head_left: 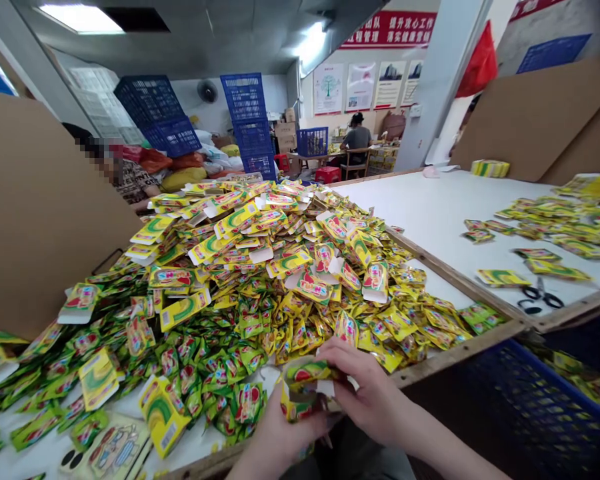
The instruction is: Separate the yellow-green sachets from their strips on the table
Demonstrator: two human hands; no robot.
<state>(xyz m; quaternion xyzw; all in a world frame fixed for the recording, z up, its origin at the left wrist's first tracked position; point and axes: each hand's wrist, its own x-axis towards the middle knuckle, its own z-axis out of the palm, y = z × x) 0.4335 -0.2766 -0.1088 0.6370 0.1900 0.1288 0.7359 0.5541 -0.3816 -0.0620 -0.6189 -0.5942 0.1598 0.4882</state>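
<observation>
My left hand point(293, 430) is wrapped round a small yellow carton point(293, 405), holding it tilted with its end open just above the table's front edge. My right hand point(367, 383) is closed at the carton's opening, its fingertips on a small green candy packet point(307, 371). Part of that packet is hidden by the fingers. Just beyond my hands lie loose green candy packets point(247, 400) and yellow candy packets point(300, 327). Behind them rises a heap of flat yellow cartons point(240, 220), some with white flaps sticking out.
A phone in a cartoon case point(117, 447) lies at front left. Scissors point(540, 295) and more packets lie on the right-hand table point(425, 207), behind a wooden edge strip point(445, 280). Below right stands a blue crate point(530, 400). Cardboard point(40, 213) stands left; a person point(135, 180) sits beyond it.
</observation>
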